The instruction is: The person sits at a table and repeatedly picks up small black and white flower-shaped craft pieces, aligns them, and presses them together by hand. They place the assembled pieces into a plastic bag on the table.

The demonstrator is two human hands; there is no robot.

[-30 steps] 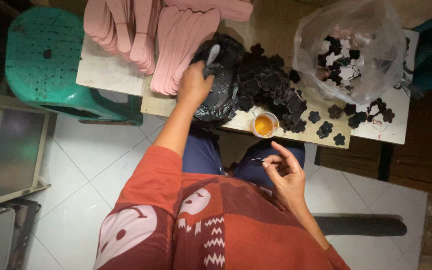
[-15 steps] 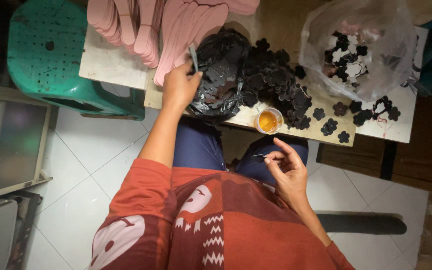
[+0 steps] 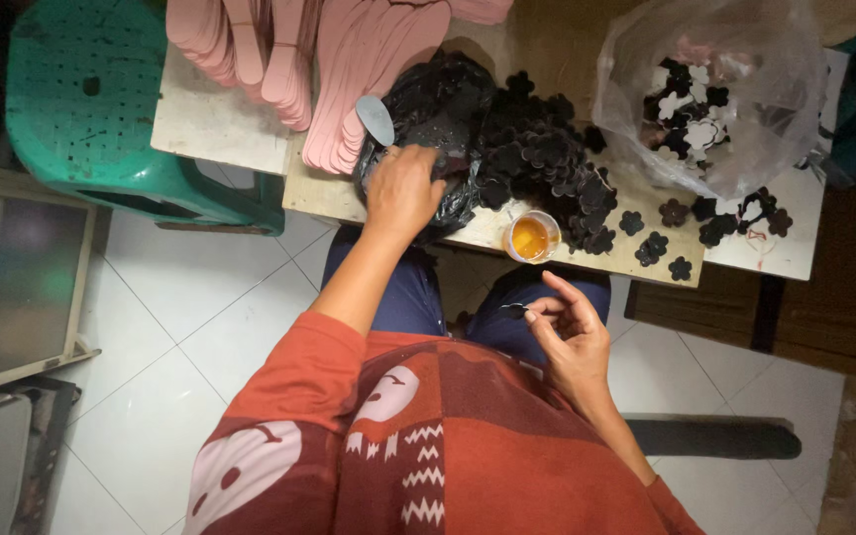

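Observation:
My left hand [image 3: 403,190] reaches onto the low table [image 3: 220,124] and grips a flat grey piece [image 3: 375,119] that sticks up beside a black plastic bag [image 3: 438,94]. A heap of black flower-shaped cutouts [image 3: 537,159] spills from that bag. My right hand [image 3: 569,332] hovers over my lap, fingers pinched on a small thin dark thing I cannot make out. A small cup of orange glue [image 3: 531,237] stands at the table's near edge between the two hands.
Stacks of pink sole-shaped pieces [image 3: 349,69] lie at the table's back left. A clear plastic bag [image 3: 710,89] holds more black and white flower cutouts. Loose cutouts [image 3: 661,243] dot the right side. A green plastic stool [image 3: 101,109] stands left. White tiled floor lies below.
My left hand has shifted with the grey piece along the black bag's edge, lower over the bag. My right hand stays pinched above my lap.

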